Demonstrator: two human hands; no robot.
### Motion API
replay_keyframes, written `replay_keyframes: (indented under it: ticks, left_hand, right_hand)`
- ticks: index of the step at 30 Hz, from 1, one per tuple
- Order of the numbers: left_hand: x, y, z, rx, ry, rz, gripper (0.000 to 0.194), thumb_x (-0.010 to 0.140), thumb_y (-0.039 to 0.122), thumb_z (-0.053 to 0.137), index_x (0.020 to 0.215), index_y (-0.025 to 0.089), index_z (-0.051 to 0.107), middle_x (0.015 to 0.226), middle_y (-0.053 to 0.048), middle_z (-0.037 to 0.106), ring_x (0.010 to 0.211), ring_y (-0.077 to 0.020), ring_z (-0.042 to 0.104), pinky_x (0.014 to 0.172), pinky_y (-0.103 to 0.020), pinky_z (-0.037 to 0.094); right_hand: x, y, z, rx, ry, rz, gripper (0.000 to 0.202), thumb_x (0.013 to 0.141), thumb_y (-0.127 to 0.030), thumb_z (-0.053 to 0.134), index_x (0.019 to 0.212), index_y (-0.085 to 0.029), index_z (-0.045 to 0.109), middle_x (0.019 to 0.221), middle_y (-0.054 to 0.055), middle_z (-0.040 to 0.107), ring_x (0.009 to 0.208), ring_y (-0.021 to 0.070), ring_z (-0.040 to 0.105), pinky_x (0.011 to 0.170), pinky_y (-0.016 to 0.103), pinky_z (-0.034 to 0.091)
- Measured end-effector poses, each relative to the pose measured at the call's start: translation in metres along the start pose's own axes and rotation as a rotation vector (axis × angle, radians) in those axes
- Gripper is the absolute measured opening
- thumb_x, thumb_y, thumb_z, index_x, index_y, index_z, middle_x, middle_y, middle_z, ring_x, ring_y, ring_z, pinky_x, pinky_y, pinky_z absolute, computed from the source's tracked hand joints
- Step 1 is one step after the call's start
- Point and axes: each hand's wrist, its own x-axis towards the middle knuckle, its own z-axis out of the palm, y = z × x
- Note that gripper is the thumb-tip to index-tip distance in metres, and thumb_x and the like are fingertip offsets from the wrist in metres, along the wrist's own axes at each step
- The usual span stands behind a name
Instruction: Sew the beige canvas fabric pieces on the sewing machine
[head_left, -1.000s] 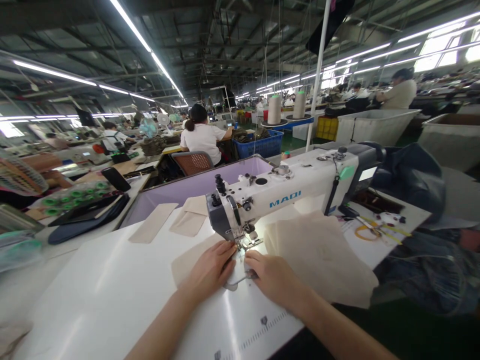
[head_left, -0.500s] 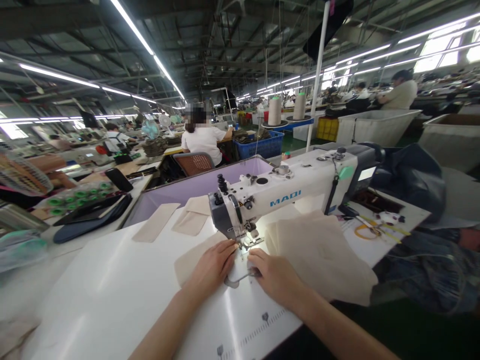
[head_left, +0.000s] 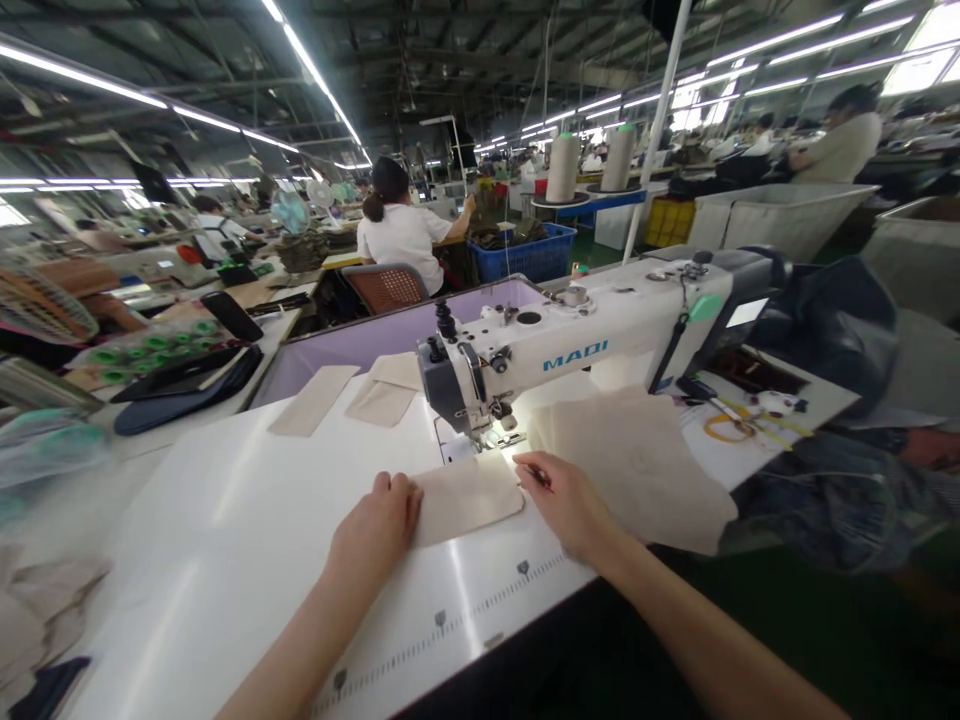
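Observation:
A beige fabric piece [head_left: 472, 497] with a rounded right corner lies flat on the white table, just in front of the sewing machine's presser foot [head_left: 504, 438]. At the fabric's left end is my left hand [head_left: 375, 530], its fingers bent and closed on the edge. My right hand [head_left: 574, 505] is by the right end, below the needle area. Between its closed fingers shows a small dark tool [head_left: 537, 476], too small to tell its kind. The white sewing machine [head_left: 577, 335] stands over the work with its lamp lit.
Larger beige fabric [head_left: 630, 465] lies right of the needle. Further beige pieces [head_left: 313, 400] rest at the back left. Yellow-handled scissors [head_left: 731, 425] lie right of the machine. Behind stands a lilac-lined bin [head_left: 360, 335]; a person in white [head_left: 401, 235] sits beyond it.
The fabric piece has come out from beside the needle toward me and now lies in front of the foot. My left hand has moved left and away from the needle. The view has shifted slightly.

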Motion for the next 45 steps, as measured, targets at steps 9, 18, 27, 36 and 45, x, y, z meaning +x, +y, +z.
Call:
replay_keyframes:
  ticks: [9,18,27,36,45]
  left_hand:
    - [-0.008,-0.002,-0.001,0.008,-0.009,-0.004,0.036,0.105,0.032,0.024,0.098,0.016,0.055,0.097,-0.011,0.062,0.076,-0.0237,0.072,0.063,-0.033,0.053]
    - [-0.012,-0.004,0.001,-0.017,0.007,-0.009,0.036,0.104,0.032,0.025,0.096,0.015,0.055,0.096,-0.012,0.062,0.076,-0.0257,0.071,0.063,-0.035,0.053]
    - [-0.011,0.001,-0.002,0.002,-0.052,-0.014,0.039,0.106,0.032,0.024,0.102,0.011,0.056,0.099,-0.013,0.062,0.081,-0.0271,0.072,0.069,-0.037,0.054]
    - [-0.016,0.011,-0.008,0.069,0.005,0.005,0.029,0.103,0.030,0.042,0.103,0.011,0.064,0.100,-0.015,0.065,0.090,-0.0316,0.070,0.071,-0.041,0.056]
    - [0.002,0.061,0.031,-0.129,0.418,0.634,0.041,0.104,0.029,0.043,0.142,0.016,0.051,0.141,-0.013,0.061,0.130,-0.0281,0.057,0.109,-0.045,0.048]
  right_hand:
    - [0.012,-0.013,0.000,-0.035,-0.190,0.127,0.054,0.086,-0.025,0.068,0.138,-0.021,0.057,0.098,0.002,0.074,0.084,0.0186,0.068,0.078,0.029,0.048]
    - [0.015,-0.016,-0.004,-0.088,-0.295,0.116,0.070,0.079,-0.020,0.075,0.144,-0.020,0.052,0.090,0.002,0.072,0.081,0.0192,0.065,0.072,0.027,0.044]
    - [0.016,-0.015,-0.005,-0.124,-0.326,0.126,0.075,0.076,-0.019,0.076,0.146,-0.019,0.050,0.089,0.002,0.071,0.080,0.0190,0.065,0.070,0.026,0.042]
    - [0.004,-0.019,-0.004,-0.390,-0.312,-0.092,0.031,0.090,-0.022,0.065,0.121,-0.021,0.063,0.121,0.007,0.066,0.091,0.0208,0.067,0.073,0.029,0.044]
    - [-0.011,0.003,0.000,-0.440,-0.353,-0.341,0.020,0.098,-0.015,0.049,0.102,-0.021,0.068,0.106,0.003,0.071,0.094,0.0191,0.066,0.079,0.027,0.046]
